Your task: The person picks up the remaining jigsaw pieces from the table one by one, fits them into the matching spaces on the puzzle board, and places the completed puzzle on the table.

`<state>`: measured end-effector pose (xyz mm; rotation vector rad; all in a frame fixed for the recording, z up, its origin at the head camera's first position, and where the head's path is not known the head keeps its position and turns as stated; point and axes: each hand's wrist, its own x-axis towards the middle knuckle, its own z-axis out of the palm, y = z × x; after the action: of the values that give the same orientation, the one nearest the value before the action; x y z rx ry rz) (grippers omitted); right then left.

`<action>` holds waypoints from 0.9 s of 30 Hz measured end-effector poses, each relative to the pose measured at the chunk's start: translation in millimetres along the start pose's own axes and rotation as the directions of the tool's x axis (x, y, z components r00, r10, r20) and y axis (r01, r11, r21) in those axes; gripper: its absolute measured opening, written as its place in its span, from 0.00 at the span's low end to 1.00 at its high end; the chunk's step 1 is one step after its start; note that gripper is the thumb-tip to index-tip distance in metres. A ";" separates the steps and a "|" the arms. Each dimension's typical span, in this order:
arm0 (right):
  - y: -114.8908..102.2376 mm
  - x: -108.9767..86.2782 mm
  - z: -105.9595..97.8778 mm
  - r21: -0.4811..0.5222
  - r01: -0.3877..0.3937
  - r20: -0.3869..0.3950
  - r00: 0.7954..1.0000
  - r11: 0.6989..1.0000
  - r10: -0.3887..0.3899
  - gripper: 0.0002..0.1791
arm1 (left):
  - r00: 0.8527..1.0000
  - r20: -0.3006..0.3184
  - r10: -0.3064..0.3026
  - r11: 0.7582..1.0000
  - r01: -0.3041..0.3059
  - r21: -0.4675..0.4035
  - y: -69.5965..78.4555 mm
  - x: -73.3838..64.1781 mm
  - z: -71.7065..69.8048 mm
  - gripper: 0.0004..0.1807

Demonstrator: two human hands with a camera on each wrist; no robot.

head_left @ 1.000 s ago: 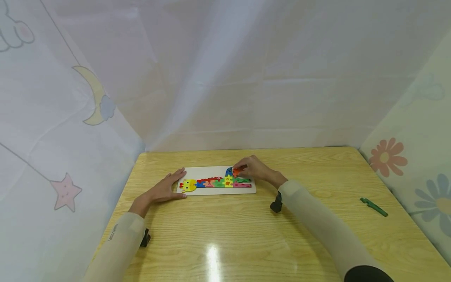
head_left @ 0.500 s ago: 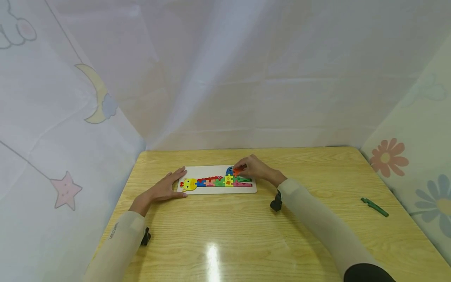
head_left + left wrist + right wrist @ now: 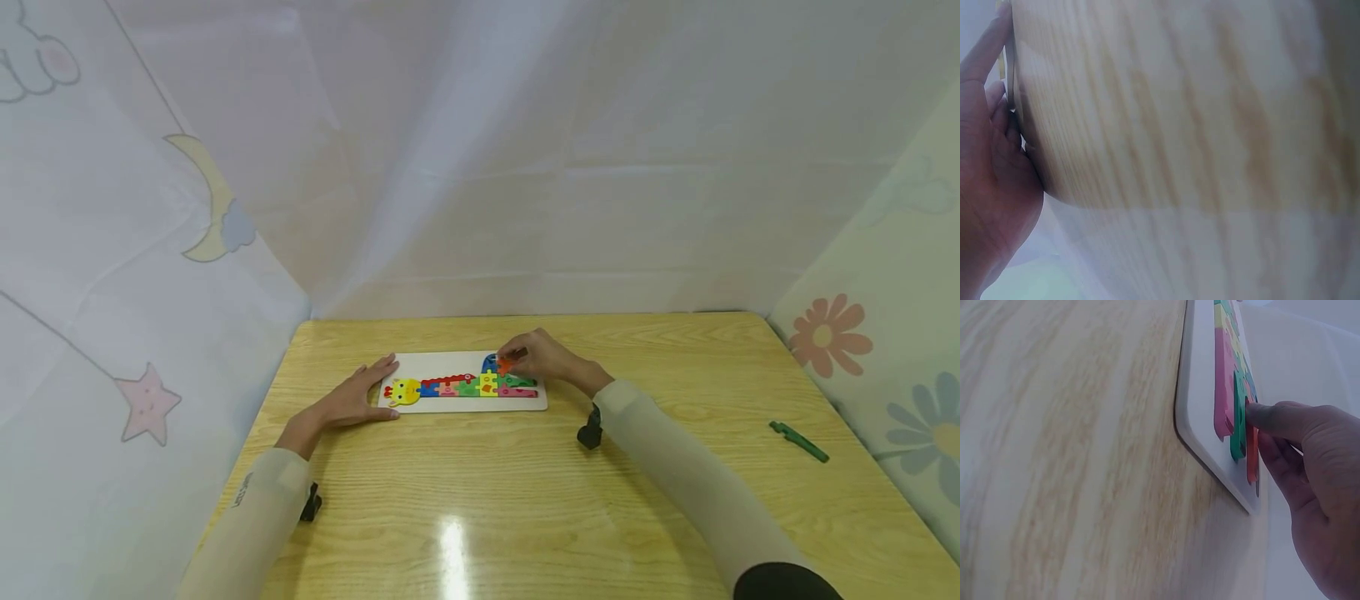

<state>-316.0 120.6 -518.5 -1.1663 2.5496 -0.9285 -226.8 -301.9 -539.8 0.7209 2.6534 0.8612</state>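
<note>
A white puzzle board (image 3: pixel 438 362) lies on the wooden table, bearing a giraffe of colourful interlocking pieces, its yellow head (image 3: pixel 406 392) at the left. My left hand (image 3: pixel 347 402) spans the board's left end, fingers extended at the far corner and thumb at the near edge. At the right end, my right hand (image 3: pixel 546 357) pinches an orange puzzle piece (image 3: pixel 505 365) between thumb and fingers. In the right wrist view, that orange piece (image 3: pixel 1252 459) sits beside a green leg piece (image 3: pixel 1237 425) and a pink one (image 3: pixel 1223 394). My right fingers hide part of it.
A green stick-like piece (image 3: pixel 799 442) lies on the table far to the right. Printed cloth walls (image 3: pixel 637 208) rise behind and at both sides of the wooden tabletop (image 3: pixel 525 500).
Both hands keep nearly the same places, the right still at the orange puzzle piece. Only the head view has shifted slightly.
</note>
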 end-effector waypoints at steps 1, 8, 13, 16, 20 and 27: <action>0.2 -0.7 -0.4 0.001 -0.005 -0.006 1.000 1.000 0.005 0.19 | 1.000 0.000 -0.001 1.000 0.001 -0.002 0.6 -0.1 -0.2 0.56; 0.5 -4.6 -3.9 -0.023 0.035 -0.054 0.998 0.999 -0.036 0.18 | 1.000 0.003 -0.011 1.000 0.011 -0.002 2.6 -1.0 -0.7 0.56; -3.4 -7.4 -8.0 -0.018 0.047 -0.076 0.996 0.999 -0.048 0.19 | 1.000 0.004 -0.015 1.000 0.015 0.001 0.6 -0.9 0.3 0.57; -3.9 -8.9 -9.9 -0.023 0.041 -0.073 0.996 0.999 -0.043 0.21 | 1.000 0.003 -0.016 1.000 0.016 0.007 -1.2 -0.3 1.1 0.57; -2.7 -12.4 -12.1 -0.026 0.044 -0.073 0.996 0.999 -0.046 0.23 | 1.000 0.001 -0.013 1.000 0.013 0.006 -1.0 -0.1 1.0 0.57; -0.4 -19.3 -16.0 -0.005 0.033 -0.066 0.997 0.999 -0.033 0.27 | 1.000 0.000 -0.014 1.000 0.014 0.001 0.4 -0.6 0.8 0.57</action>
<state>-309.3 142.0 -507.3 -1.2022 2.5919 -0.9864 -225.8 -301.5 -540.1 0.7017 2.6556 0.8559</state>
